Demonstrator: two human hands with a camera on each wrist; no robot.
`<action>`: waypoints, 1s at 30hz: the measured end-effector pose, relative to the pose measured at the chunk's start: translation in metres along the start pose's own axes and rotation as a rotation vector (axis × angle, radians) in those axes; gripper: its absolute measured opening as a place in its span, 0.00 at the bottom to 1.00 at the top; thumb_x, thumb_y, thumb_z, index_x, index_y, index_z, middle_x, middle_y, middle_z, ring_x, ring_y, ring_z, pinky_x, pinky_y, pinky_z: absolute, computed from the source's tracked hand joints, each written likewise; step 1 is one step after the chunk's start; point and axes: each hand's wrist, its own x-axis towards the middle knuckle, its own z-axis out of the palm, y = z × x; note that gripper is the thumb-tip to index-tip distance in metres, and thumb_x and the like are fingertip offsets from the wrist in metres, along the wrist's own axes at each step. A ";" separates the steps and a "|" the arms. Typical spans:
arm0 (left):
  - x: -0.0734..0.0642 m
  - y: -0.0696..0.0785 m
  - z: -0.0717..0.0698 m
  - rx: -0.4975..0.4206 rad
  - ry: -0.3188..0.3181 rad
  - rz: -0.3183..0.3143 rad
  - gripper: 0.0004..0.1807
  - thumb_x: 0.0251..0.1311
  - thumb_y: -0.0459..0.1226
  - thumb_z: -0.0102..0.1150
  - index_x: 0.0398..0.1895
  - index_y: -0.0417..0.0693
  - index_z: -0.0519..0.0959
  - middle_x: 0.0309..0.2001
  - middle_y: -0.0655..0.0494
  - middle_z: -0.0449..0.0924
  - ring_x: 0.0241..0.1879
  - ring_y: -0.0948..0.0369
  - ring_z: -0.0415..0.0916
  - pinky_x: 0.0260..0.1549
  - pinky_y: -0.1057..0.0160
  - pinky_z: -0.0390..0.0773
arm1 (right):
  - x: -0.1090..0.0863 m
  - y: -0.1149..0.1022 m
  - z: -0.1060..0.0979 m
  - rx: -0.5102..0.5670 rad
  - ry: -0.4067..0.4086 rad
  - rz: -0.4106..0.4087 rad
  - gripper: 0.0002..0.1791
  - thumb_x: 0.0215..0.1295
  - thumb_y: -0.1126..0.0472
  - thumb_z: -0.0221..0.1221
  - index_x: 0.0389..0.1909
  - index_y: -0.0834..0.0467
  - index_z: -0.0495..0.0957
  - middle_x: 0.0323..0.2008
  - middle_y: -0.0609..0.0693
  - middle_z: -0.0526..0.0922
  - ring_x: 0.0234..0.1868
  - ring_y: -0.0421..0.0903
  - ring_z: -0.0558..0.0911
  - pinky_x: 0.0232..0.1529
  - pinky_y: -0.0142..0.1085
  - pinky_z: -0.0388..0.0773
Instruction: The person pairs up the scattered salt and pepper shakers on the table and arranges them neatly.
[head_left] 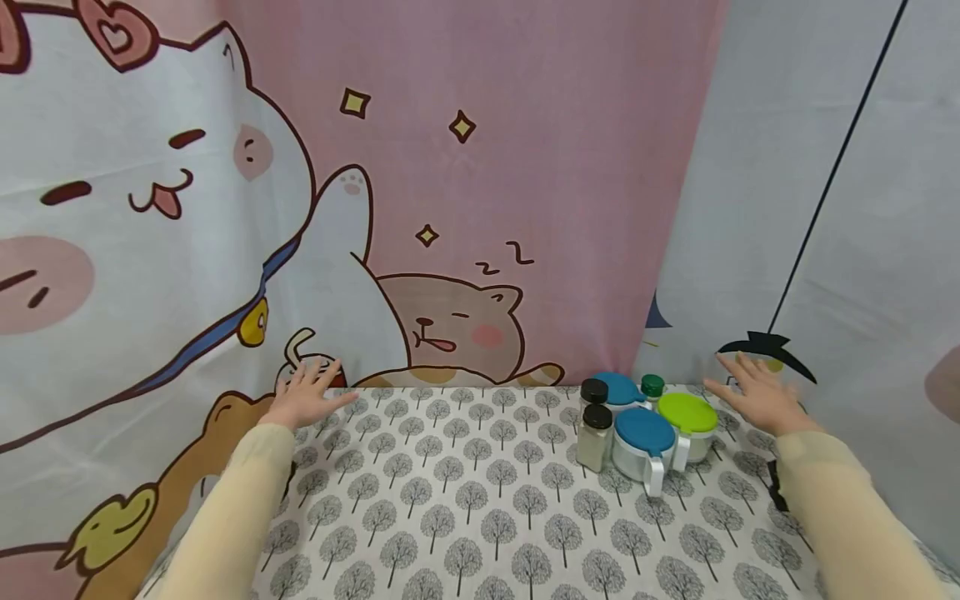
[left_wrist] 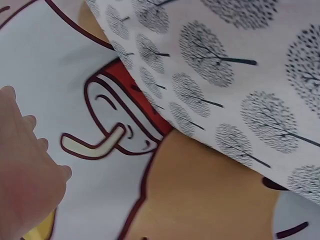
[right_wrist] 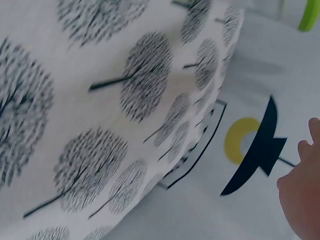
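My left hand (head_left: 306, 398) hovers over the far left part of the table with its fingers spread and nothing in it. On the other side my right hand (head_left: 767, 398) is also spread and holds nothing. Nearest to the right hand is a white jar with a lime green lid (head_left: 687, 413) and a handle. Beside it stands a similar jar with a blue lid (head_left: 645, 430), with a second blue lid (head_left: 617, 388) behind. Two black-capped shakers (head_left: 595, 440) stand at the group's left, and a green cap (head_left: 652, 385) shows at the back.
A white cloth printed with grey trees (head_left: 465, 500) covers the table. Behind its far edge hangs a curtain (head_left: 555, 183) with cartoon animals. Dark bands show at both wrists, partly hidden by the cream sleeves (head_left: 240, 492).
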 end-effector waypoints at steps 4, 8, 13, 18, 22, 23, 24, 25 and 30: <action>0.011 0.007 0.003 -0.007 -0.002 0.026 0.53 0.58 0.72 0.41 0.79 0.56 0.42 0.76 0.38 0.33 0.72 0.36 0.28 0.61 0.30 0.26 | 0.001 -0.009 -0.001 0.096 0.010 -0.012 0.44 0.73 0.35 0.39 0.77 0.59 0.39 0.72 0.72 0.34 0.68 0.78 0.37 0.51 0.79 0.30; 0.014 0.021 0.002 -0.019 0.026 0.062 0.52 0.59 0.70 0.45 0.78 0.53 0.44 0.76 0.37 0.36 0.72 0.36 0.31 0.62 0.30 0.28 | 0.000 -0.019 -0.003 0.225 -0.003 -0.023 0.42 0.76 0.40 0.37 0.76 0.64 0.37 0.71 0.74 0.32 0.67 0.79 0.36 0.53 0.78 0.33; 0.011 0.035 0.003 -0.068 0.064 0.090 0.52 0.59 0.69 0.47 0.78 0.52 0.46 0.75 0.36 0.41 0.71 0.34 0.39 0.61 0.28 0.40 | -0.006 -0.029 -0.006 0.386 -0.047 0.011 0.43 0.76 0.38 0.36 0.76 0.62 0.31 0.71 0.74 0.32 0.67 0.79 0.38 0.55 0.76 0.40; 0.015 0.049 0.013 -0.237 0.083 0.119 0.51 0.60 0.63 0.54 0.78 0.55 0.44 0.76 0.40 0.41 0.71 0.36 0.43 0.60 0.29 0.51 | -0.019 -0.035 -0.007 0.456 -0.066 0.079 0.45 0.74 0.35 0.37 0.76 0.58 0.30 0.72 0.72 0.30 0.67 0.79 0.41 0.53 0.77 0.45; 0.017 0.065 0.023 -0.357 0.094 0.154 0.51 0.59 0.62 0.57 0.78 0.54 0.45 0.76 0.43 0.43 0.73 0.41 0.43 0.63 0.33 0.50 | -0.028 -0.039 -0.002 0.544 -0.047 0.076 0.45 0.74 0.37 0.39 0.77 0.58 0.32 0.73 0.71 0.32 0.68 0.77 0.40 0.54 0.76 0.47; 0.016 0.071 0.025 -0.380 0.096 0.159 0.51 0.58 0.63 0.57 0.78 0.54 0.46 0.76 0.43 0.44 0.72 0.41 0.44 0.63 0.34 0.51 | -0.029 -0.041 0.000 0.569 -0.040 0.067 0.44 0.75 0.38 0.40 0.77 0.59 0.32 0.73 0.71 0.33 0.69 0.76 0.41 0.55 0.75 0.47; 0.015 0.076 0.027 -0.407 0.094 0.161 0.52 0.58 0.63 0.58 0.78 0.55 0.46 0.76 0.44 0.45 0.72 0.41 0.44 0.63 0.34 0.51 | -0.030 -0.042 0.002 0.596 -0.030 0.055 0.44 0.75 0.39 0.41 0.77 0.59 0.33 0.73 0.71 0.35 0.69 0.75 0.40 0.56 0.75 0.47; 0.014 0.081 0.030 -0.434 0.094 0.158 0.52 0.57 0.63 0.59 0.78 0.55 0.47 0.76 0.44 0.46 0.72 0.41 0.45 0.62 0.33 0.53 | -0.031 -0.044 0.003 0.620 -0.024 0.043 0.43 0.75 0.40 0.42 0.77 0.60 0.33 0.73 0.71 0.36 0.69 0.75 0.41 0.56 0.74 0.47; 0.011 0.110 0.046 -0.522 0.059 0.161 0.50 0.58 0.59 0.62 0.78 0.60 0.47 0.75 0.46 0.48 0.71 0.42 0.50 0.60 0.34 0.58 | -0.038 -0.056 0.008 0.695 -0.022 0.024 0.41 0.76 0.42 0.43 0.77 0.59 0.37 0.72 0.73 0.42 0.69 0.75 0.46 0.56 0.75 0.48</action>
